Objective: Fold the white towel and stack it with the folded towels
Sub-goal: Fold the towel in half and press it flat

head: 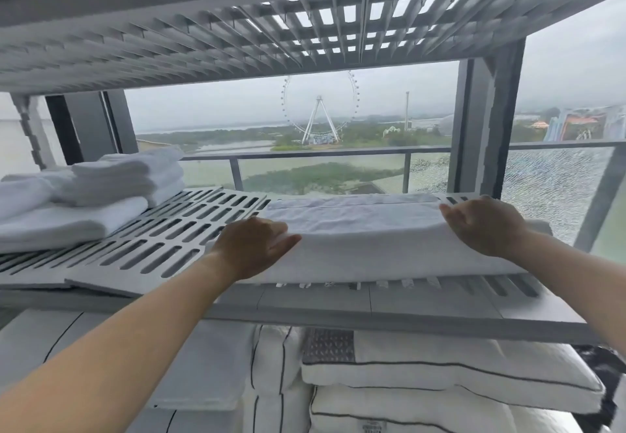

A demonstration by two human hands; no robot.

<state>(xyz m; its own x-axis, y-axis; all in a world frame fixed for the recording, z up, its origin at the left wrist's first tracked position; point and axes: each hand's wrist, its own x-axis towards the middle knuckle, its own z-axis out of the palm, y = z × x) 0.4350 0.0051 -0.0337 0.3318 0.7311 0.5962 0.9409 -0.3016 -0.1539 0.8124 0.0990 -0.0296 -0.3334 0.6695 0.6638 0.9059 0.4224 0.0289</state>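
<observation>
A white towel (366, 229) lies folded into a long band on the right half of the slotted grey shelf (162, 246). My left hand (254, 246) rests on the towel's left end, fingers fairly straight, thumb along the near edge. Over the towel's right end lies my right hand (481, 226), its fingers bent down over the top. At the shelf's left end sits a stack of folded white towels (101, 192), well apart from both hands.
Another slotted shelf (237, 26) hangs close above. White pillows with dark piping (440, 375) fill the level below. Shelf posts (481, 128) stand at the back right and back left. Behind is a window with a balcony railing.
</observation>
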